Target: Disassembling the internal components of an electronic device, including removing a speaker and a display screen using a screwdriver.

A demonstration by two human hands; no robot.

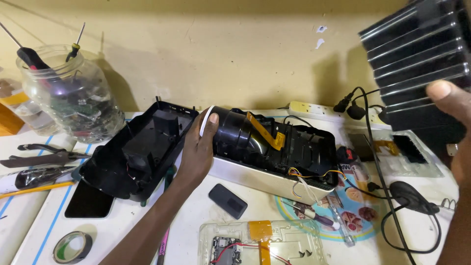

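Observation:
My left hand (197, 152) rests on the front end of an opened device (274, 157) with a white lower shell, thumb against the white ring of its black cylindrical lens barrel (235, 133). An orange flat cable (267, 131) runs over the barrel. The device's removed black cover (140, 152) lies upside down just left of my hand. My right hand (454, 113) holds up a black ribbed panel (417, 64) at the upper right, above the table.
A glass jar (68, 93) with screwdrivers and parts stands at the back left. Pliers (44, 156), a tape roll (72, 246), a dark phone (91, 201), a small black block (227, 200), a clear phone case (260, 243), a power strip (319, 110) and black cables (409, 201) lie about.

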